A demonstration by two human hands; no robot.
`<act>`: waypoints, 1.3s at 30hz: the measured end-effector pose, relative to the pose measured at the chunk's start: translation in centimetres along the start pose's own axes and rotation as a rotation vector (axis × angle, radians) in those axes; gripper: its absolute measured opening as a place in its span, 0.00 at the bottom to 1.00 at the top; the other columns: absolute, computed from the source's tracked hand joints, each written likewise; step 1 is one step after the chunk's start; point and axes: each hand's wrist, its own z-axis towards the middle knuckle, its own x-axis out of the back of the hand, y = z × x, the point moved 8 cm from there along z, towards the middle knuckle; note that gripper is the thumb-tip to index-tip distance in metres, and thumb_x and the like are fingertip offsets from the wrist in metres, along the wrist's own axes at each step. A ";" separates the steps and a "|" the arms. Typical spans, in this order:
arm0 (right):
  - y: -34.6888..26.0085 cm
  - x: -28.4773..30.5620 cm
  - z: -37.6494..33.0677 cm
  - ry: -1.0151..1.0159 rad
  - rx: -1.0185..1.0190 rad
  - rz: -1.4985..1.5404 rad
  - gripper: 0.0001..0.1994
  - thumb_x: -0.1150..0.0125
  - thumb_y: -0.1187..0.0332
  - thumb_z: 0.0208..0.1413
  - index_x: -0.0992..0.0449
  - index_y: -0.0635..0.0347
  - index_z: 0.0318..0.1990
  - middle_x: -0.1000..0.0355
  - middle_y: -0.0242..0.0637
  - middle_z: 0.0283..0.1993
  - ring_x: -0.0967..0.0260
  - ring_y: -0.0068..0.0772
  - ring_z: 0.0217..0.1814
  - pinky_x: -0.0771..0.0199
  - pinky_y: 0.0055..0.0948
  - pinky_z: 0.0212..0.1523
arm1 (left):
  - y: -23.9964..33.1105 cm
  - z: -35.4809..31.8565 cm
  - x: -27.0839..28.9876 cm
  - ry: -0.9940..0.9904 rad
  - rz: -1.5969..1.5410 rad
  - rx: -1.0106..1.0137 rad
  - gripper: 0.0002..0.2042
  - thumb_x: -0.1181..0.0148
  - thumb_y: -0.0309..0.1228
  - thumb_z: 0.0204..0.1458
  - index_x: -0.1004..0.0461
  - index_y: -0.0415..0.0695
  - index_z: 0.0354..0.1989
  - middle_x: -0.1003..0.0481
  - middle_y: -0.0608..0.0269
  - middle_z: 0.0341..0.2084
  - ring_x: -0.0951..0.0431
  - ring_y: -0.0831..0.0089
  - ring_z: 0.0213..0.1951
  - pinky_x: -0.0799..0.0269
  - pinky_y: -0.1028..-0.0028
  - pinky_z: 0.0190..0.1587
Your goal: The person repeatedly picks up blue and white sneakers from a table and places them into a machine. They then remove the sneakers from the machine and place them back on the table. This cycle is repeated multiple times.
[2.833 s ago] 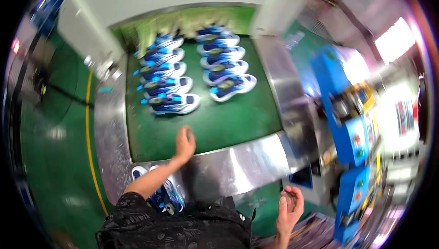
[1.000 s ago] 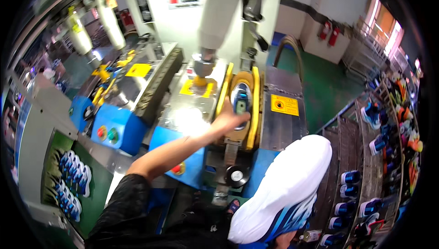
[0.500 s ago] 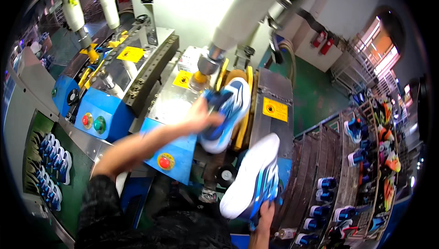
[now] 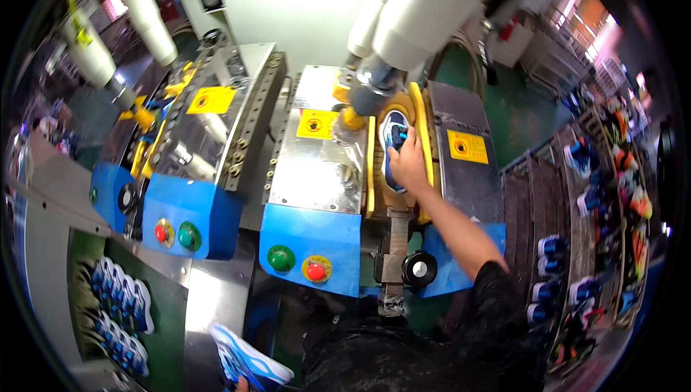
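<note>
the right hand (image 4: 409,165) grips a navy, light-blue and white sports shoe (image 4: 389,136) around its opening, thumb on one side and fingers on the other. that shoe lies lengthwise in the tan, padded cradle (image 4: 407,107) of a pressing machine, between two upright yellow side plates (image 4: 425,133), its toe at the far end. whether it sits fully down is hidden by the hand.

the left hand (image 4: 242,385) is at the near edge, mostly out of the picture; the fingers that show are closed on a second blue-and-white shoe (image 4: 248,356), held tilted and well apart from the cradle.

as far as can be judged, one shoe is placed or nearly so, though the hand is not yet off it, and the one in the left hand is outside the machine. a thick white cylindrical arm (image 4: 432,25) stands above and just left of the cradle. the blue sloped front panel (image 4: 309,230), with its green button (image 4: 281,258) and red button (image 4: 317,269), has no hand on it.

at near left, two rows of similar blue-and-white shoes (image 4: 119,287) stand on a green belt (image 4: 167,305). more shoes sit on a rack (image 4: 568,248) at the right.
</note>
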 end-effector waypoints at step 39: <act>-34.2 -8.8 -44.2 -1.122 0.518 0.957 0.08 0.38 0.77 0.51 0.23 0.65 0.39 0.22 0.44 0.37 0.23 0.42 0.36 0.22 0.32 0.39 | 4.6 10.4 17.1 0.211 0.166 -0.416 0.34 0.30 0.28 0.40 0.38 0.42 0.59 0.31 0.58 0.50 0.29 0.65 0.51 0.34 0.64 0.57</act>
